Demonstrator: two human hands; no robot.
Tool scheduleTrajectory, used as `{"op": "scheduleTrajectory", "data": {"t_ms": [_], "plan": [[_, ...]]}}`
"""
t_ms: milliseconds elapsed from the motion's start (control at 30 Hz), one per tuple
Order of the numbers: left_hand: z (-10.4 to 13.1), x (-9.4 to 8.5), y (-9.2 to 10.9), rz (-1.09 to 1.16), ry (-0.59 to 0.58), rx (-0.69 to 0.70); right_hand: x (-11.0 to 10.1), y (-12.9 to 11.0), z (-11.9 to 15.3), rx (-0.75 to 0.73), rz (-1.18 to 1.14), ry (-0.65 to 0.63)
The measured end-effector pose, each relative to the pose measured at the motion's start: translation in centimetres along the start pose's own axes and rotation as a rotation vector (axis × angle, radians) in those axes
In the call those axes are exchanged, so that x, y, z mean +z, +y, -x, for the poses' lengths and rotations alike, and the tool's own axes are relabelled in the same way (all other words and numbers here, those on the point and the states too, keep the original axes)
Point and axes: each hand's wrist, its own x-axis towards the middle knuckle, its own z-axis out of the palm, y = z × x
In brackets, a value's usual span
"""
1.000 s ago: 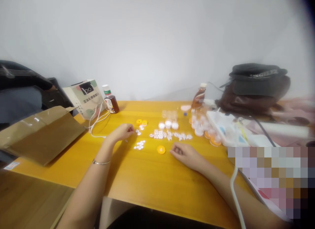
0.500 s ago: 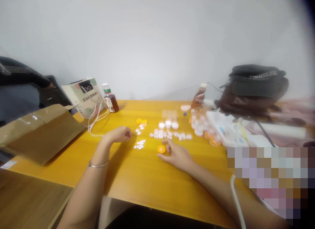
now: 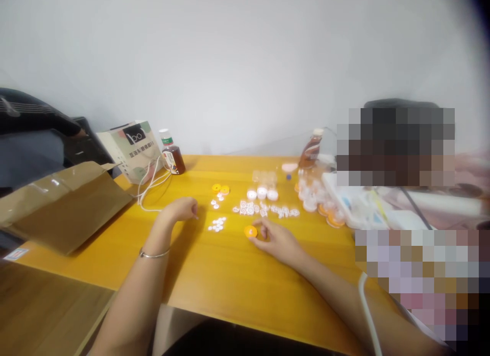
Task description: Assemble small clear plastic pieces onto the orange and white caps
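My right hand (image 3: 276,239) grips an orange round disc (image 3: 250,231) with a small pale centre, thumb on its near edge and index finger at its far side. My left hand (image 3: 182,209) hovers over the table on the left, fingers curled in. A tiny pale spot shows at its fingertips, too blurred to name. Between the hands lie several small white discs (image 3: 218,224), with a few more white pieces (image 3: 215,204) behind them. Two orange discs (image 3: 221,189) sit farther back. Beyond my right hand runs a row of white gear-like pieces (image 3: 250,208).
Several white round caps (image 3: 262,193) stand behind the row. Clear containers with orange bases (image 3: 312,198) crowd the right, beside a white tray (image 3: 340,200). Two brown bottles (image 3: 173,159) stand at the back. A brown paper bag (image 3: 65,208) and white cables (image 3: 147,190) lie left.
My right thumb has moved up onto the orange disc's edge. The fingers of my left hand have shifted slightly left, and a pale spot now shows at their tips.
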Motion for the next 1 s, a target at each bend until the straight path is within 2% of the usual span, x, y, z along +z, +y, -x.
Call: {"op": "scheduleTrajectory", "data": {"t_ms": [300, 500, 767, 933, 1000], "plan": [[0.6, -0.5, 0.8, -0.002, 0.005, 0.004, -0.2, 0.3, -0.1, -0.02, -0.055, -0.015], [0.6, -0.4, 1.1, 0.084, -0.018, 0.106, -0.4, 0.3, 0.0, -0.029, -0.085, -0.038], [0.1, -0.4, 1.2, 0.133, -0.009, 0.149, -0.6, 0.3, 0.0, -0.031, -0.112, -0.052], [0.5, -0.8, 1.3, 0.12, 0.073, 0.141, -0.6, 0.4, -0.1, -0.027, -0.113, -0.057], [0.7, -0.8, 1.1, 0.112, 0.067, 0.117, -0.5, 0.5, 0.0, -0.032, -0.107, -0.059]]}}
